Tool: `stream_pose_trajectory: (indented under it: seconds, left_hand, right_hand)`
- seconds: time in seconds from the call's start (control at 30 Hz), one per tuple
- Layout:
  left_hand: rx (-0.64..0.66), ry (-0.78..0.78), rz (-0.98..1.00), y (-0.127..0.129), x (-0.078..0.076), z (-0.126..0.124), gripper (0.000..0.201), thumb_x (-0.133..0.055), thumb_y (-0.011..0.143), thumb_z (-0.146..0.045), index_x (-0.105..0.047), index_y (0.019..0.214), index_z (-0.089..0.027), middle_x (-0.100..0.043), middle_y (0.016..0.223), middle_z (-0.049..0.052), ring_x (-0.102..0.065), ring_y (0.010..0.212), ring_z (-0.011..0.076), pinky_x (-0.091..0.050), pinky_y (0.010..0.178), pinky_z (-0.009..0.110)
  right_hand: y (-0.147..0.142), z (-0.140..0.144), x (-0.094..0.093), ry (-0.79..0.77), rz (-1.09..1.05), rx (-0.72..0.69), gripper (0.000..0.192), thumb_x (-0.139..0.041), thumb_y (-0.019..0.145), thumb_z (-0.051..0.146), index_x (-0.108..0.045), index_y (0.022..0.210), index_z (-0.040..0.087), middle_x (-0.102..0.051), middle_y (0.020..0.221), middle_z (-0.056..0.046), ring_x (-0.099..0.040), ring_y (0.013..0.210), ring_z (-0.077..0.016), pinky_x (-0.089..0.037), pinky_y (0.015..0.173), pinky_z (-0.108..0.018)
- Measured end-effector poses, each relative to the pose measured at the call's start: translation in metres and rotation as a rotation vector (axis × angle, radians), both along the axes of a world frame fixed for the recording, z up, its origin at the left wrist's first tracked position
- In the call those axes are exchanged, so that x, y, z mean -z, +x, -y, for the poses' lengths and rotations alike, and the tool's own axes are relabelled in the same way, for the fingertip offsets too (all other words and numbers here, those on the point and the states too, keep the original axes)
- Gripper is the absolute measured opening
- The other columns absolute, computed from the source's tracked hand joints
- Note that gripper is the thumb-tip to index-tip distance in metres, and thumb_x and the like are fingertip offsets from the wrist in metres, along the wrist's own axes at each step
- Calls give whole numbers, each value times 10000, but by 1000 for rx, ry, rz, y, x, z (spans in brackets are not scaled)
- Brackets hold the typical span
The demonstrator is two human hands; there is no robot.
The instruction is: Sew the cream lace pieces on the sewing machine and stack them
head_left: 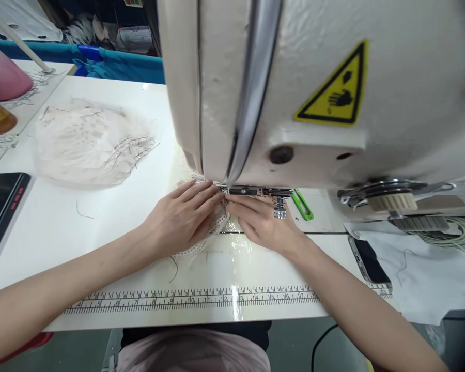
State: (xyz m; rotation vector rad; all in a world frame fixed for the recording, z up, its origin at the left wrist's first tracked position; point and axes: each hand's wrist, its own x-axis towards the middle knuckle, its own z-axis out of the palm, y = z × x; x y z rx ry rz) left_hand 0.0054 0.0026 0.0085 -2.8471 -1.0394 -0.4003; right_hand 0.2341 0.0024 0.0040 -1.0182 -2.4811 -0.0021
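Observation:
A sewing machine head stands over the white table, its needle area low at the centre. Under it lies a piece of pale lace fabric, partly covered by my hands. My left hand rests flat on this lace, fingers stretched towards the needle area. From the other side my right hand reaches in with its fingers close together, the tips at the lace edge near the presser foot; they seem to pinch it. The metal guide and knurled screw hide part of the right fingers.
A bunched sheer pale cloth with loose threads lies at left, beyond a black tablet-like device. Green thread snips lie right of the needle. A phone rests at right beside white cloth. A printed ruler follows the front edge.

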Motion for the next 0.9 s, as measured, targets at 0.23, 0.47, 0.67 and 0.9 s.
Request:
stream_pose_trajectory:
  seconds: [0.23,0.47,0.67,0.9]
  left_hand:
    - [20,27,32,-2,2,-4,386,-425,971,-261,-572,1292,-104,-604,1331,116,-528,1281,282,-434,1087,442]
    - [24,46,25,-1,2,-3,393,-446,968,-260,-577,1291,-79,-610,1322,123,-546,1256,297,-445,1073,467]
    - [9,35,14,-2,3,-5,414,-447,966,-269,-554,1320,-83,-596,1341,124,-531,1271,299,-432,1082,475]
    - [24,37,-27,-2,-3,-6,415,-435,971,-277,-542,1335,-108,-582,1360,112,-546,1253,291,-461,1035,462]
  right_hand:
    - [1,-2,6,-11,-78,-57,286,-515,874,95,-702,1043,231,-711,1155,-37,-634,1112,-192,-516,925,-364]
    - [-1,2,2,66,-10,11,280,-545,874,114,-701,1056,258,-713,1155,-11,-655,1030,-179,-496,913,-338]
    - [0,6,0,112,50,47,272,-538,889,133,-694,1074,256,-703,1185,9,-666,948,-164,-472,875,-341]
    - [1,5,5,196,51,56,283,-521,863,110,-680,1049,252,-677,1233,68,-670,877,-147,-447,711,-332]
